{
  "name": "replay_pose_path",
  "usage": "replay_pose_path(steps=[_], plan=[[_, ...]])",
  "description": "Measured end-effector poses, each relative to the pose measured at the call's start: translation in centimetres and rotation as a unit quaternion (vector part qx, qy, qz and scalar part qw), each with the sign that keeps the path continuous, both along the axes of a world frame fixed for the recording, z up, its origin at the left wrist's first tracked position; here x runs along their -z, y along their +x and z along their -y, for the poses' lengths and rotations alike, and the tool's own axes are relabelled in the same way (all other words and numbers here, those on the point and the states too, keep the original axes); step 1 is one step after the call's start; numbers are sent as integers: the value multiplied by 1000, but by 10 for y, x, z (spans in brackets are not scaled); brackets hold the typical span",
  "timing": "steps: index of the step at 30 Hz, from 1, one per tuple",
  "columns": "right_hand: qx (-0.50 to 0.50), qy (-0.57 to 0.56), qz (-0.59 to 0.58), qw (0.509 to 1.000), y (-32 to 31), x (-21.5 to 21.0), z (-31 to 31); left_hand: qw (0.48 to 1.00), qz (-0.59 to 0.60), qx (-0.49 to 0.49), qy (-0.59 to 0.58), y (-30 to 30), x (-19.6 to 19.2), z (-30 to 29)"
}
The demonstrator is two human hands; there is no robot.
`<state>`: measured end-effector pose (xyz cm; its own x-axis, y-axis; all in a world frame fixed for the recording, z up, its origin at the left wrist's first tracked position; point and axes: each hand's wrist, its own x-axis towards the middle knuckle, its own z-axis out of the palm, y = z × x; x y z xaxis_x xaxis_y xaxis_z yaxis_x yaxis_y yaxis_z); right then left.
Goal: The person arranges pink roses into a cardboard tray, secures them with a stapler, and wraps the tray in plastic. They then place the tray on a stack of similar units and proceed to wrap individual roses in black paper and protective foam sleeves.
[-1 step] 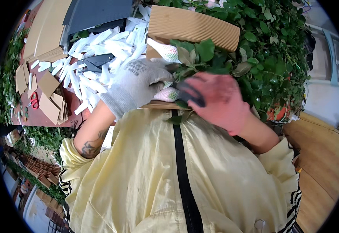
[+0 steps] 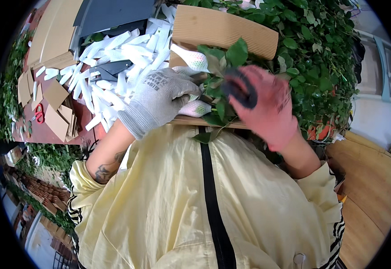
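In a grey-white glove, my left hand [image 2: 159, 96] is closed, thumb against curled fingers. A bit of a pale netted flower bud [image 2: 195, 96] shows in its grip. Just below lies another pink-and-green bud in a white foam net [image 2: 194, 108]; a third netted bud [image 2: 191, 58] lies above. My right hand [image 2: 265, 105], in a red glove with dark fingertips, hovers over leafy stems [image 2: 220, 105]. Its fingers curl inward and are smeared by motion, so whether it holds anything is hidden. Beneath the buds is a corrugated cardboard sheet [image 2: 195, 121].
A corrugated cardboard piece [image 2: 224, 29] stands beyond the buds. White foam net sleeves [image 2: 119, 49] are heaped at left around a black stapler-like tool [image 2: 111, 71]. Red-handled scissors [image 2: 39, 113] and cardboard pieces [image 2: 63, 119] lie farther left. Dense leafy stems [image 2: 316, 67] fill the right.
My right hand has moved up and right, away from the lower netted bud, uncovering leaves and more of the cardboard edge. My left hand stays nearly in place.
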<state>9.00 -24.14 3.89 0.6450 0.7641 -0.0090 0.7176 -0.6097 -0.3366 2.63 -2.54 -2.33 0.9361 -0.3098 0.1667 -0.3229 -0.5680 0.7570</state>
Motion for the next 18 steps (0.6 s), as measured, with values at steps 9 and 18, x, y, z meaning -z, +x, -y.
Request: replay_pose_path(steps=[9, 18], plan=[[-2, 4, 28, 1000, 13, 9, -3, 999, -22, -25, 28, -10, -7, 2], [-106, -93, 41, 989, 0, 7, 37, 967, 15, -41, 250, -11, -11, -4]])
